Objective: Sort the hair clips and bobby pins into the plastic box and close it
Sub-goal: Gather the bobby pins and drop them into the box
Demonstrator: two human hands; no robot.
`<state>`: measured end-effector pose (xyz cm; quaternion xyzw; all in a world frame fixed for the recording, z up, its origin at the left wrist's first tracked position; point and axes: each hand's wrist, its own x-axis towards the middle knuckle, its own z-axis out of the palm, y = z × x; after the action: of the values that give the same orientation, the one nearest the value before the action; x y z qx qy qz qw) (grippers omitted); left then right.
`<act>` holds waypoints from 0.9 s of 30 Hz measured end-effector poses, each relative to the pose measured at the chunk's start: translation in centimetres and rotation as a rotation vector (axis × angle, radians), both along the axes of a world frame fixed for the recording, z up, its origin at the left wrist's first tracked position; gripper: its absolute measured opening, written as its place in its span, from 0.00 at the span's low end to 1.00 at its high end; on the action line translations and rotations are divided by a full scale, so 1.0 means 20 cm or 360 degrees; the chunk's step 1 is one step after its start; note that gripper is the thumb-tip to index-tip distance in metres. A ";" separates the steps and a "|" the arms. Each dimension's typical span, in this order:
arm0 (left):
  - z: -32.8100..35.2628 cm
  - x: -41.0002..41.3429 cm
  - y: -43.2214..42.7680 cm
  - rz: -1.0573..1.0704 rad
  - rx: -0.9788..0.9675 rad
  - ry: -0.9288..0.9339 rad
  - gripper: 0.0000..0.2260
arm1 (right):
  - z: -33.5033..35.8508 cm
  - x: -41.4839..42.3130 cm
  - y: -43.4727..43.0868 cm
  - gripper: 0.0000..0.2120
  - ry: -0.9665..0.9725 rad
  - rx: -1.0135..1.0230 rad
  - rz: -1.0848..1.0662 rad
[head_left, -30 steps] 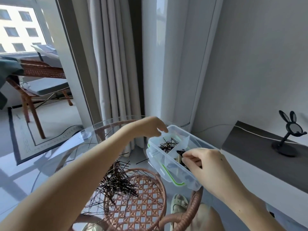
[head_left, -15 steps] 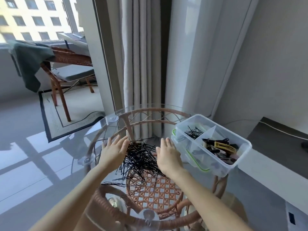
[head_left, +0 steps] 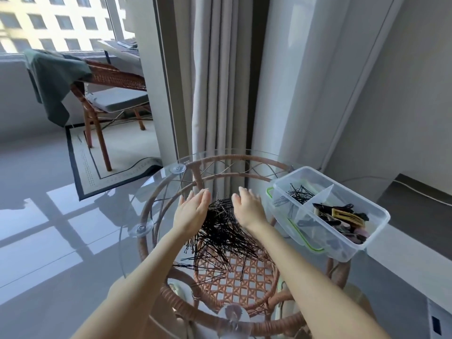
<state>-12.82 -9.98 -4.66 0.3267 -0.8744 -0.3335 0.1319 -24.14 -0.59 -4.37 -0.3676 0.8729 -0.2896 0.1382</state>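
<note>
A loose heap of black bobby pins (head_left: pixel 221 234) lies on the round glass tabletop (head_left: pixel 144 189). My left hand (head_left: pixel 192 211) and my right hand (head_left: pixel 248 207) stand on edge at either side of the heap's far end, palms facing each other, fingers straight and apart, holding nothing. At the table's right edge sits a clear plastic box (head_left: pixel 376 234), open, split by a divider. Its far compartment holds a few bobby pins (head_left: pixel 299 193); its near compartment holds hair clips (head_left: pixel 342 220), black, yellow and pink. The lid with green clasps (head_left: pixel 297 232) lies under the box.
The glass top rests on a rattan frame (head_left: pixel 234 282) with a woven shelf beneath. Curtains (head_left: pixel 217 77) and a white wall stand just behind the table. A low dark ledge (head_left: pixel 415 206) runs at the right. A rattan chair (head_left: pixel 102 94) with a green cloth stands far left.
Both hands left the box and came to the bobby pin heap. Since half a second ago they have drawn closer together, pushing the pins into a tighter pile.
</note>
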 end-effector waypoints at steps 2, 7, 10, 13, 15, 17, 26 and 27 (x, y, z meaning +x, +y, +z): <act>0.01 -0.02 0.01 -0.0088 0.0044 -0.0032 0.21 | -0.01 0.02 -0.02 0.22 -0.0018 0.0041 0.0187; 0.01 0.06 0.05 -0.0185 0.0343 0.0085 0.23 | -0.03 0.11 0.13 0.21 -0.0173 -0.0160 0.0514; 0.04 0.17 0.10 -0.0357 0.0528 0.0140 0.30 | 0.02 0.14 0.29 0.24 -0.0280 -0.0138 0.0664; 0.08 0.29 0.12 -0.0369 0.0429 0.0110 0.25 | 0.09 0.15 0.47 0.26 -0.0280 -0.0205 0.0610; 0.07 0.37 0.13 -0.0173 -0.0039 -0.0040 0.22 | 0.11 0.16 0.59 0.25 -0.0170 -0.0257 0.0410; 0.08 0.44 0.16 0.0083 -0.0402 -0.0275 0.23 | 0.11 0.18 0.68 0.26 0.0108 -0.0177 0.0155; 0.08 0.45 0.32 0.0006 -0.0267 -0.0407 0.20 | 0.08 0.36 0.60 0.41 0.0128 0.0268 0.0238; 0.09 0.43 0.34 -0.0007 -0.0225 -0.0360 0.20 | 0.07 0.37 0.57 0.41 0.0173 0.0286 0.0255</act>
<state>-4.25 -3.18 -2.89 0.3502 -0.9058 -0.2324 0.0543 -16.80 10.72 -2.90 -0.4375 0.8693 -0.1779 0.1458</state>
